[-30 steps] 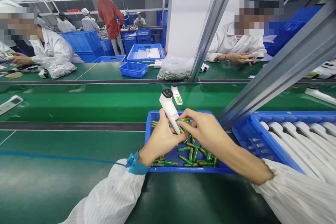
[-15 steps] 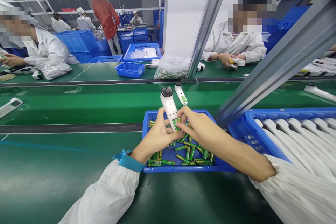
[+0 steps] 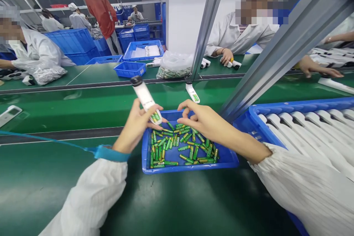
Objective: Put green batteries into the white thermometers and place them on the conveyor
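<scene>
My left hand (image 3: 136,127) is closed around a white infrared thermometer (image 3: 145,97) with a black head, held tilted above the left rim of a blue tray (image 3: 190,168). Green batteries (image 3: 156,117) show in its open compartment at the lower end. Over the back of the tray hovers my right hand (image 3: 197,116), its thumb and fingers curled but apart, with nothing visible between them. Many loose green batteries (image 3: 191,151) lie in the tray below. A second thermometer (image 3: 193,93), batteries showing, rests on the green belt beyond the right hand.
To the right, a blue crate (image 3: 257,118) holds a row of white thermometers (image 3: 301,129). A metal post (image 3: 265,51) slants up beside the tray. Another thermometer (image 3: 10,115) lies on the belt at left. Co-workers sit across; one's hand (image 3: 318,68) reaches onto the belt at right.
My left hand has carried the thermometer left and up, away from my right hand, which has let go of it. The co-worker opposite has lowered a hand to the table.
</scene>
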`<move>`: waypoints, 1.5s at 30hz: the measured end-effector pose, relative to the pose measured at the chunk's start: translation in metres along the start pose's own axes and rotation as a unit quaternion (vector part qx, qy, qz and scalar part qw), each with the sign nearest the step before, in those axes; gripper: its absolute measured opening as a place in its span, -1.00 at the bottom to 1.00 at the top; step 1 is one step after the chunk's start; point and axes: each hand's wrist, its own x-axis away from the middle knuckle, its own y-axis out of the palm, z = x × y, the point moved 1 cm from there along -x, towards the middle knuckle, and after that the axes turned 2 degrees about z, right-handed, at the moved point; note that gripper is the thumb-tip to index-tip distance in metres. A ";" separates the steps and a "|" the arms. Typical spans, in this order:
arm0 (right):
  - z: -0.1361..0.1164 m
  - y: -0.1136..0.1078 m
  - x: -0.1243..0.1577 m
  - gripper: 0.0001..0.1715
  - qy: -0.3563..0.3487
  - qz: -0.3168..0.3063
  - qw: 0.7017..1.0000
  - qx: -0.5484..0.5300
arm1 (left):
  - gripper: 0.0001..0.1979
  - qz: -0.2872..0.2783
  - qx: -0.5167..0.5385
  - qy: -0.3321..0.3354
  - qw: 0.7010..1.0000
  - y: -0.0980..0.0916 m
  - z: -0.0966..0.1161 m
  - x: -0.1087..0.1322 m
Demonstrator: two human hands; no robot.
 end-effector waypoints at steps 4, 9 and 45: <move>0.018 0.011 -0.007 -0.95 0.052 -0.151 0.986 0.047 | -0.60 0.087 -0.071 0.008 0.994 -0.063 0.002 -0.035; 0.028 0.025 -0.008 -0.94 0.028 -0.242 0.967 0.078 | -0.65 0.166 -0.168 -0.073 0.969 -0.138 -0.009 -0.083; 0.034 -0.001 -0.016 -0.53 0.067 -0.039 0.962 -0.260 | -0.65 -0.092 -0.062 -0.017 0.994 0.035 -0.021 0.006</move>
